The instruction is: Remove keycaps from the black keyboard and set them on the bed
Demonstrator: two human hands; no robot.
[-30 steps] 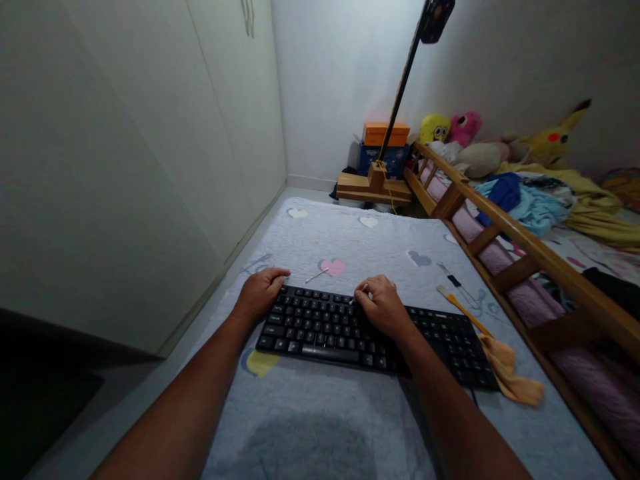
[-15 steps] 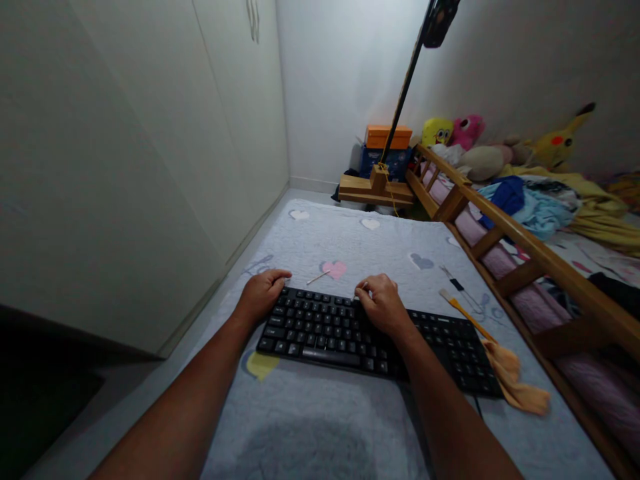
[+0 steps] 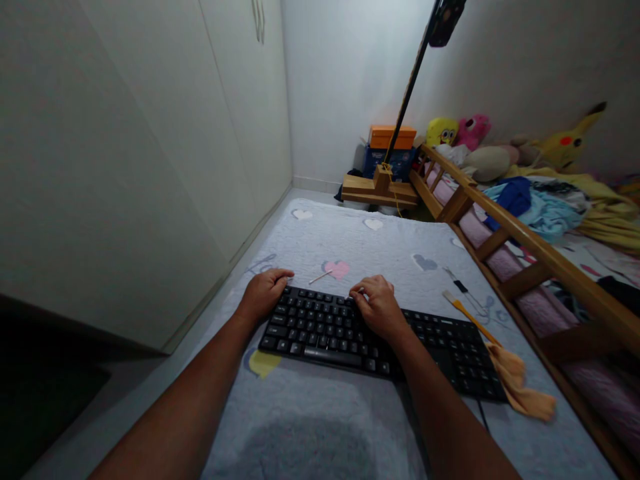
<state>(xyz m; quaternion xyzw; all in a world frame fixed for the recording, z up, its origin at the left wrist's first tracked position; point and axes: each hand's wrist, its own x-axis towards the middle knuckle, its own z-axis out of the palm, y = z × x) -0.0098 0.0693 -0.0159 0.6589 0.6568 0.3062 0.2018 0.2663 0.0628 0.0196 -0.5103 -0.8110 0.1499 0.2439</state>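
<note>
A black keyboard (image 3: pixel 325 327) lies on the heart-patterned bedcover. My left hand (image 3: pixel 264 293) is closed on its upper left corner, thumb along the edge. My right hand (image 3: pixel 377 303) is pinched over the top row, near the middle of the keyboard. A small white tip shows at its fingertips, apparently a cotton swab, mostly hidden by the fingers. Another cotton swab (image 3: pixel 321 276) rests on the cover just beyond the keyboard, between my hands. My right forearm hides part of the keys.
To the right lie a brush with a yellow handle (image 3: pixel 477 321), an orange cloth (image 3: pixel 517 387) and a thin tool with a black grip (image 3: pixel 461 287). A wooden bed rail (image 3: pixel 530 243) runs along the right, a pale wardrobe (image 3: pixel 150 147) along the left. A pole on a wooden base (image 3: pixel 373 190) stands beyond.
My right hand has shifted slightly left along the keyboard's top row. My left hand keeps its place at the corner. The whole view has moved a little.
</note>
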